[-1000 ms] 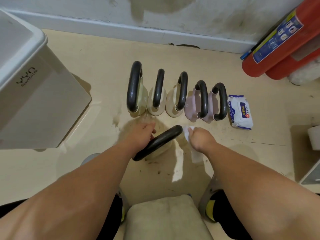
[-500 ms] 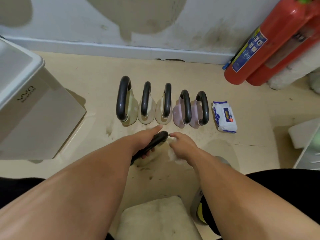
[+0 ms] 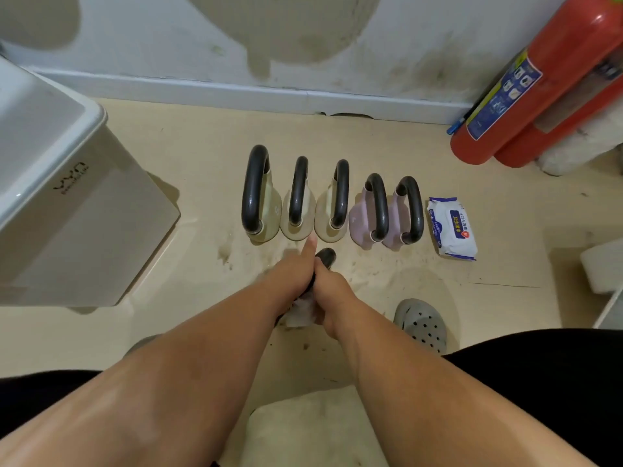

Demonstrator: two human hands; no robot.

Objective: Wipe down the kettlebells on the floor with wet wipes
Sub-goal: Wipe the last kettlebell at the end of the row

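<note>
While at work on the near kettlebell [image 3: 325, 257], lying on the floor [image 3: 202, 156] just in front of the row of five kettlebells [image 3: 335, 203], seemingly mid-wipe on the handle rather than starting or finishing. Left hand [image 3: 293, 278] wrapped round the black handle to steady it, index finger stretched straight toward the row. Right hand [image 3: 328, 293] clenched beside it, touching the left, grasping the wet wipe [image 3: 300, 315] against the near part of the handle; only a white crumple of wipe showing below the knuckles. Body of this kettlebell hidden under both hands, so no telling how much of it already clean. Long axis of the handle running near to far, leaning slightly rightward, rounded far end peeking out past the fingers and pointing roughly at the gap between the third and fourth bells of the row. Row itself strung left to right, each handle arch likewise lined near to far; pack of wipes [image 3: 451, 227] just beside its right end. Next, probably: slide the wipe along the full arch of the handle, then turn the bell to reach the hidden body, keeping the left grip firm against rolling; afterwards stand it with the row and take up another, fetching a fresh wipe from the pack once soiled.
</note>
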